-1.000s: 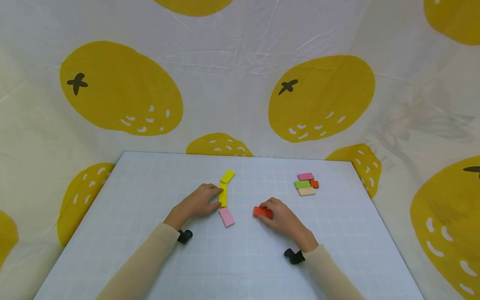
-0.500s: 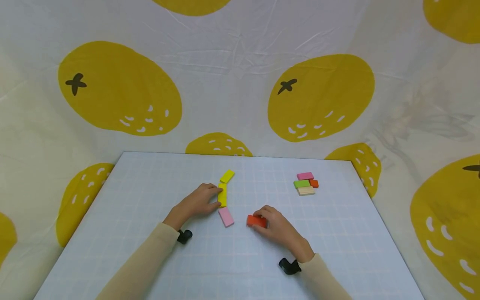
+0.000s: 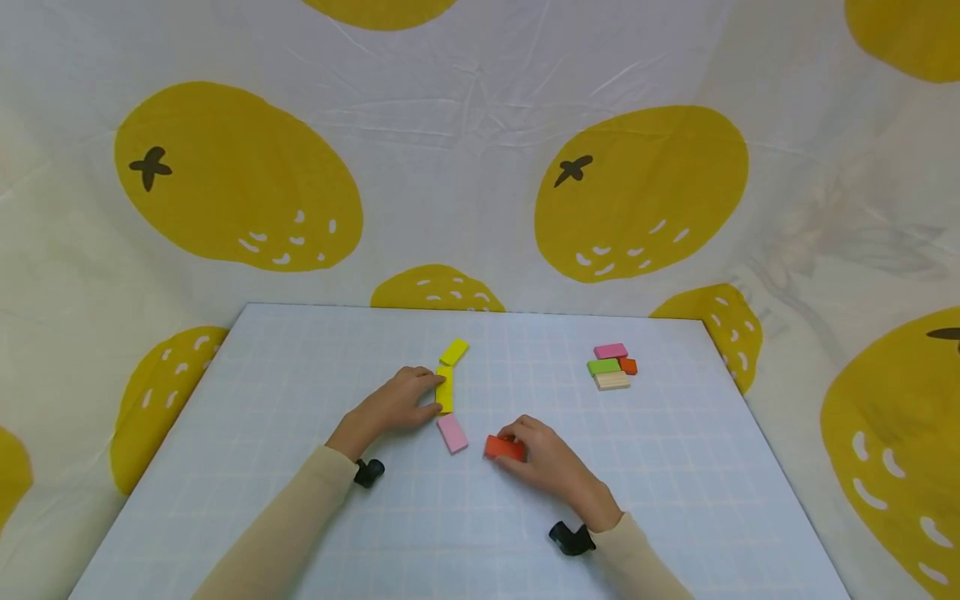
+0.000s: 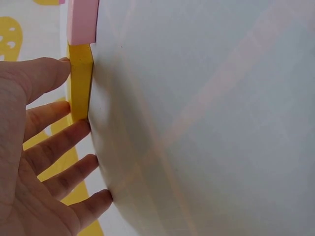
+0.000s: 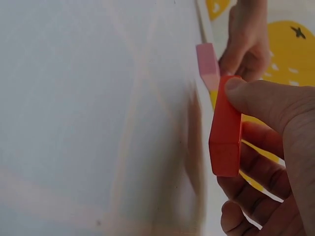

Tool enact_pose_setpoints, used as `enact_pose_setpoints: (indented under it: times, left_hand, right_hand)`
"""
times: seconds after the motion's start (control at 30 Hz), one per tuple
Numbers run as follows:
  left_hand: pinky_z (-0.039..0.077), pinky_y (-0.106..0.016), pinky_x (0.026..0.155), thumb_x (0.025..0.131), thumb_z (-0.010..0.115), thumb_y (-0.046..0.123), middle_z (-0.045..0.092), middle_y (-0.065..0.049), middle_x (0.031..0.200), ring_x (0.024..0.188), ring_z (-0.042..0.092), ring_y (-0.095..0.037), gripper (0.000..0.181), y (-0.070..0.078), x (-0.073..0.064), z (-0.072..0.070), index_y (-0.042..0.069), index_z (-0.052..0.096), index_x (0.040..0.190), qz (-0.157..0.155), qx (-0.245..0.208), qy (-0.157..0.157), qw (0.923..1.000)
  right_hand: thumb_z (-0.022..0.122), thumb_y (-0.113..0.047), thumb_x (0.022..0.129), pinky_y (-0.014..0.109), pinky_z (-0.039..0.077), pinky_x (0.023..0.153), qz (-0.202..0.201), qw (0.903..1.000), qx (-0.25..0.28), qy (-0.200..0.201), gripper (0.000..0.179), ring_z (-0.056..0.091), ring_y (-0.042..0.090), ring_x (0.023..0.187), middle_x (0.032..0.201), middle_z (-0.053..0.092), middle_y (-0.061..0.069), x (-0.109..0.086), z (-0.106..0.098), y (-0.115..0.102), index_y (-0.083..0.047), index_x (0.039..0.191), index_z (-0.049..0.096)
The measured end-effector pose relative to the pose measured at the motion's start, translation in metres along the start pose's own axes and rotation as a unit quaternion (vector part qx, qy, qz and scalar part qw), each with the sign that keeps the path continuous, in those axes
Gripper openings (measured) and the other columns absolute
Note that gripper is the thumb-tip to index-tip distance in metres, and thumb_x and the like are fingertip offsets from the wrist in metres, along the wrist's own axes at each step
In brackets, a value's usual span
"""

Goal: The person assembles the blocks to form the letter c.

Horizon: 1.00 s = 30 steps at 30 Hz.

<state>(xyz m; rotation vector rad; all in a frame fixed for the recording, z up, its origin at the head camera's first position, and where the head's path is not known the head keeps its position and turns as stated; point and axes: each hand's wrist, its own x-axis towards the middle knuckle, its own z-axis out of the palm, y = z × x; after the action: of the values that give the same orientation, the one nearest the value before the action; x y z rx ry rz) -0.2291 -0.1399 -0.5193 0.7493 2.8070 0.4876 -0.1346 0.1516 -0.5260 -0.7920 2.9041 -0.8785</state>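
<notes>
My left hand [image 3: 401,400] rests at the long yellow block [image 3: 445,390], thumb and fingertips touching it. In the left wrist view the fingers [image 4: 56,145] are spread and fairly straight against the yellow block [image 4: 80,83]. A pink block [image 3: 452,434] lies at its near end and a second yellow block [image 3: 454,352] slants off its far end. To the right, my right hand [image 3: 551,457] holds a red block [image 3: 504,448] between thumb and fingers, a short way from the pink block. In the right wrist view the thumb lies along the red block's [image 5: 226,128] upper end.
At the back right of the table [image 3: 360,533] lie a pink block [image 3: 611,351], a green block [image 3: 603,367], a small orange-red block [image 3: 628,367] and a plain wooden block [image 3: 612,381]. A cloth [image 3: 450,192] with yellow fruit shapes hangs behind.
My right hand has brought the red block leftward and nearer to me, closer to the pink block. The left hand and the other blocks have stayed in place.
</notes>
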Motion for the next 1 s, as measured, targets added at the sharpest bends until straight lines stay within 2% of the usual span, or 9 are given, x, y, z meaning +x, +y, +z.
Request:
enact_pose_setpoints:
  times: [0.43,0.7,1.0]
  left_hand:
    - [0.044,-0.049,0.115,0.098,0.068,0.037,0.059,-0.013,0.145,0.135,0.052,-0.032,0.055,-0.001,0.001,0.002,0.011,0.058,0.146,-0.003,-0.003,-0.002,1.0000]
    - [0.044,-0.050,0.115,0.098,0.069,0.035,0.060,-0.014,0.143,0.134,0.053,-0.033,0.054,-0.002,0.001,0.001,0.009,0.059,0.145,0.005,-0.006,0.004,1.0000]
    - [0.044,-0.049,0.115,0.098,0.068,0.036,0.059,-0.013,0.145,0.134,0.052,-0.033,0.055,-0.002,0.001,0.001,0.010,0.058,0.146,0.001,-0.007,0.001,1.0000]
  right_hand:
    - [0.081,-0.027,0.090,0.024,0.057,0.080,-0.018,0.9998,0.001,0.004,0.027,0.056,0.006,0.085,0.099,0.064,-0.006,0.001,0.005,-0.004,-0.014,0.111,0.073]
    - [0.081,-0.030,0.090,0.025,0.058,0.081,-0.013,0.9999,0.008,0.006,0.028,0.057,0.006,0.086,0.099,0.065,-0.005,0.003,0.007,-0.005,-0.014,0.112,0.074]
    - [0.080,-0.032,0.091,0.024,0.057,0.081,0.001,0.9995,0.020,-0.026,0.031,0.057,0.006,0.087,0.103,0.066,-0.004,0.007,0.012,-0.012,-0.013,0.114,0.074]
